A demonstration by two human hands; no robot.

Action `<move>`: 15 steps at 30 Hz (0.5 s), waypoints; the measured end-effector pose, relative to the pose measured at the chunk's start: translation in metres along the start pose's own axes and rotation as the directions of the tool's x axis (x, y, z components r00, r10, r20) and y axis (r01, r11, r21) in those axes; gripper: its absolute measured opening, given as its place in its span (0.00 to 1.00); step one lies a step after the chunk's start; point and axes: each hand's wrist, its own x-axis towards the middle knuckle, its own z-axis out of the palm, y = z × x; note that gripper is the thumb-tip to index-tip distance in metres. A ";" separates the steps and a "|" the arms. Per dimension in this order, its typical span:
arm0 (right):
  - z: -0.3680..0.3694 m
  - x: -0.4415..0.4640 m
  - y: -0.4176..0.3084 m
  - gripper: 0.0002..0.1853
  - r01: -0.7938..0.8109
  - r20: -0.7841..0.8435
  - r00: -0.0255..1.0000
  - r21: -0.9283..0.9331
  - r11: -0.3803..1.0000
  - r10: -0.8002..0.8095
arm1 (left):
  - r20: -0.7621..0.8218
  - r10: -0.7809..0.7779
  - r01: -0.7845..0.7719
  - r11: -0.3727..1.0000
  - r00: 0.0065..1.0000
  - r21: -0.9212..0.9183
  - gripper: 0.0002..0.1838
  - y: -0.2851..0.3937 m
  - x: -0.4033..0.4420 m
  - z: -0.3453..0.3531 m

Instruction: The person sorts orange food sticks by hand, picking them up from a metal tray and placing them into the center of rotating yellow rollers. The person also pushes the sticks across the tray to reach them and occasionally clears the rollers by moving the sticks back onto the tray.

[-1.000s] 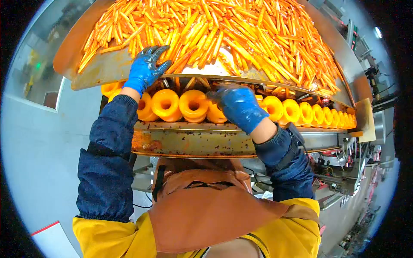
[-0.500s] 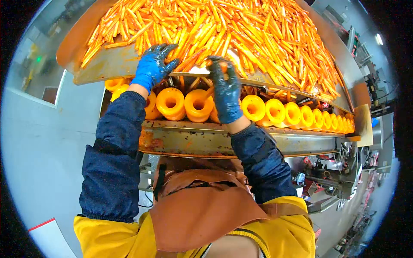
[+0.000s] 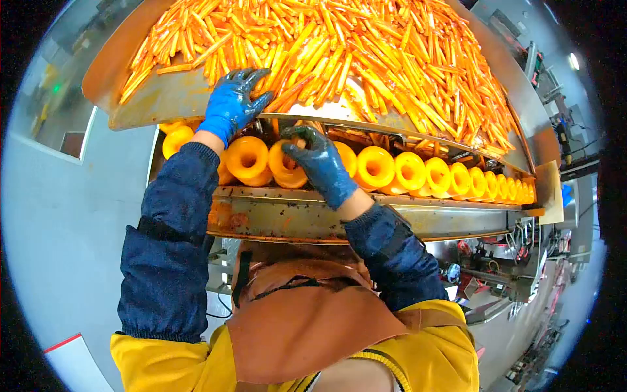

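Observation:
My left hand [image 3: 233,106], in a wet blue glove, rests at the front edge of a metal tray [image 3: 171,91], fingers apart beside the heaped orange sticks [image 3: 307,49]. My right hand [image 3: 321,159], in a darker, stained blue glove, is over the row of orange funnel-like cups. Its thumb and fingers are closed together at the mouth of one cup [image 3: 287,173]. A bit of an orange-brown stick [image 3: 300,142] shows between the fingers; the rest is hidden. Just to the left stands another cup [image 3: 248,162] with a round hole.
The row of cups [image 3: 437,175] runs on to the right below the tray. A stained metal trough [image 3: 287,221] lies in front of it, close to my apron [image 3: 313,326]. A brown board [image 3: 552,191] stands at the row's right end.
My right hand has moved down and left, from the tray's edge to a cup. The cups have shifted slightly left. My left hand has hardly moved.

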 end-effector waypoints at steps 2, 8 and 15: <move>-0.024 0.005 -0.014 0.10 0.229 -0.049 0.968 -0.213 0.950 -0.245 | 0.050 -0.020 0.021 1.000 0.999 -0.006 0.28 -0.003 0.001 0.003; -0.151 0.082 -0.041 0.21 -0.066 -0.144 0.952 -0.959 0.276 -0.272 | 0.002 -0.014 0.014 1.000 1.000 -0.027 0.27 -0.002 0.000 0.003; -0.150 0.125 -0.019 0.37 0.061 0.054 0.998 -0.981 0.186 -0.042 | 0.003 -0.014 0.014 0.999 1.000 -0.031 0.27 -0.002 0.001 0.002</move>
